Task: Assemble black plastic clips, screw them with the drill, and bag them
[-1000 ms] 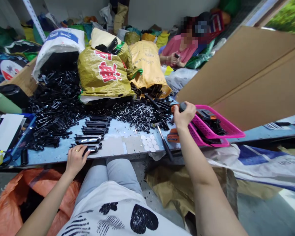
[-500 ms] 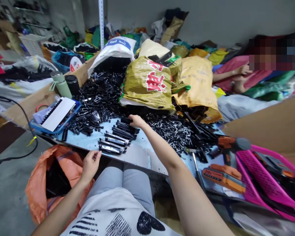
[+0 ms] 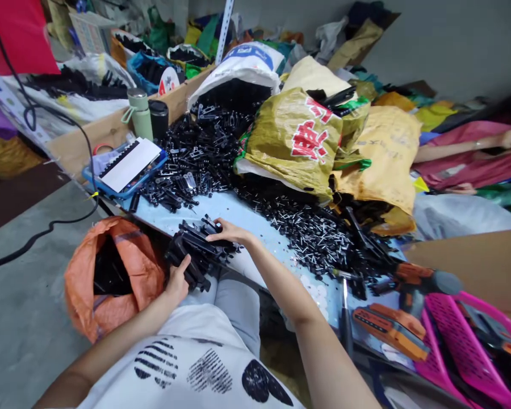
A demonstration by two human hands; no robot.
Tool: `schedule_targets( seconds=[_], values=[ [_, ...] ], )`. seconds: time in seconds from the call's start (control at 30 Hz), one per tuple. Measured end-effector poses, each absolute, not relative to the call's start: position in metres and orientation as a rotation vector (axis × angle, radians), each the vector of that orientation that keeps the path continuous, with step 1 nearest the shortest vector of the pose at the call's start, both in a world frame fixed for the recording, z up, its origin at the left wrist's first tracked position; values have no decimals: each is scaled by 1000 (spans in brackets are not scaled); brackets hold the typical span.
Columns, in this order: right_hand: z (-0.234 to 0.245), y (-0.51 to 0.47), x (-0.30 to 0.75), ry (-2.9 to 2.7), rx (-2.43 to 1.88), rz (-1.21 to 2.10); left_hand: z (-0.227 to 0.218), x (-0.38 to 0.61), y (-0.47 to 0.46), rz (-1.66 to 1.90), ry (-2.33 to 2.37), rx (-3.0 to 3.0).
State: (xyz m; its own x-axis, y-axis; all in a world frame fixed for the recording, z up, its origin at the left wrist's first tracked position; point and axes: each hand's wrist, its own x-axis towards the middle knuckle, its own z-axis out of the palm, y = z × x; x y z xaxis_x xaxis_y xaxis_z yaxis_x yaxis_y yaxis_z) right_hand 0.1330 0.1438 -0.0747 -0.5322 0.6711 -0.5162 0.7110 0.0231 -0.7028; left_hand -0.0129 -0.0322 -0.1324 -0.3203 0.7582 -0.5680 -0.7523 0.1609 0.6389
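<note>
A bunch of long black plastic parts (image 3: 198, 247) is squeezed together at the front edge of the table, some of them hanging past it. My left hand (image 3: 179, 282) grips the near left end of the bunch from below, thumb along its side. At the far right end, my right hand (image 3: 233, 233) is closed around the same parts, with its fingers partly hidden behind them. Below and left of my left hand, an orange woven sack (image 3: 142, 272) stands with its mouth open and dark pieces inside.
Black clips (image 3: 196, 153) are heaped at the back left, and small pins (image 3: 319, 238) lie to the right. A hammer (image 3: 344, 312), an orange cordless drill (image 3: 392, 326) and a pink basket (image 3: 472, 335) are at the right. A blue tray (image 3: 130, 190) sits left. A co-worker's arm (image 3: 460, 149) shows behind the sacks.
The black parts, earlier laid out in a row, are now gathered into a bunch and pulled over the table edge. Both hands have closed on them. The view has swung left.
</note>
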Motion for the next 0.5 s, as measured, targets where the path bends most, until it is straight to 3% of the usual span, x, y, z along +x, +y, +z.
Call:
schedule_targets(
  seconds=[0.33, 0.5],
  values=[
    [-73, 69, 30, 2460, 1405, -1711, -145, -91, -73, 1529, 964, -212],
    [-130, 23, -82, 1941, 1195, -2351, -161, -206, -121, 1419, 1227, -248]
  ],
)
